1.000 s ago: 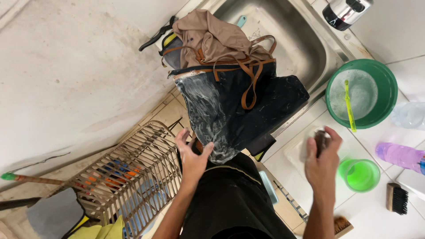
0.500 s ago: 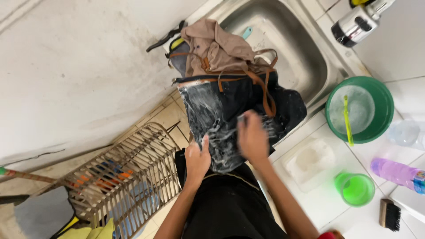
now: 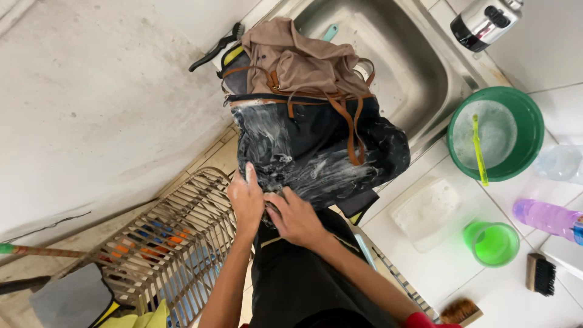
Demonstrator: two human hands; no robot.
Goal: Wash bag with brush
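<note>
The left hand point(image 3: 246, 197) grips the near edge of a soapy dark backpack point(image 3: 316, 152), fingers curled on the wet fabric. The right hand point(image 3: 296, 217) sits just beside it, touching it, clenched over the same edge; what it may hold inside the fist is hidden. The backpack lies across the front rim of a steel sink point(image 3: 419, 67), streaked with white foam, with a tan fabric flap and brown straps point(image 3: 349, 124) at its far end, partly over the basin.

On the white tiled counter to the right stands a green basin point(image 3: 527, 121) holding foamy water and a yellow-green stick. Nearer, a clear plastic tub point(image 3: 428, 209) holds white suds, and a small green cup point(image 3: 492, 243) holds bright green liquid. A purple bottle point(image 3: 543, 217) lies beside it. A wire rack point(image 3: 164, 249) stands to the left.
</note>
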